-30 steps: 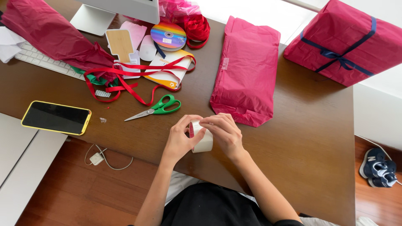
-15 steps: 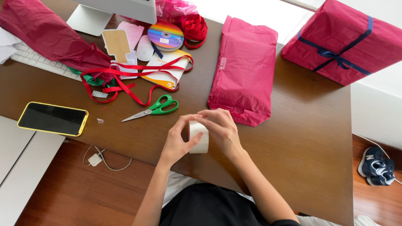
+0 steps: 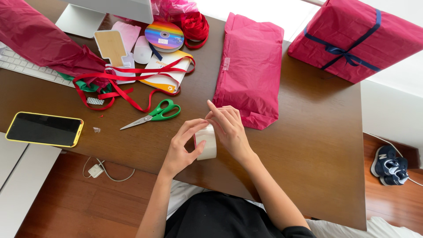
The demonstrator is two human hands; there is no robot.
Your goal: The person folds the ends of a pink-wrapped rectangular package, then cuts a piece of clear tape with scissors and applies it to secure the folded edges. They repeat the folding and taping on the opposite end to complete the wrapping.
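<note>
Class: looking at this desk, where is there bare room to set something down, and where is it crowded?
Free: the brown desk right of the hands holding the tape roll, below the ribboned parcel; also between phone and scissors. Crowded: the far left, with red ribbon, keyboard and tissue paper.

A flat parcel (image 3: pixel 249 66) wrapped in pink tissue is laid mid-desk, a small tape strip seen on its left edge. A larger pink-wrapped box (image 3: pixel 357 37) tied with navy ribbon is set at the far right corner. A yellow-cased phone (image 3: pixel 43 129) with a dark screen is laid at the left edge. A silver monitor (image 3: pixel 110 8) is partly seen at the top.
</note>
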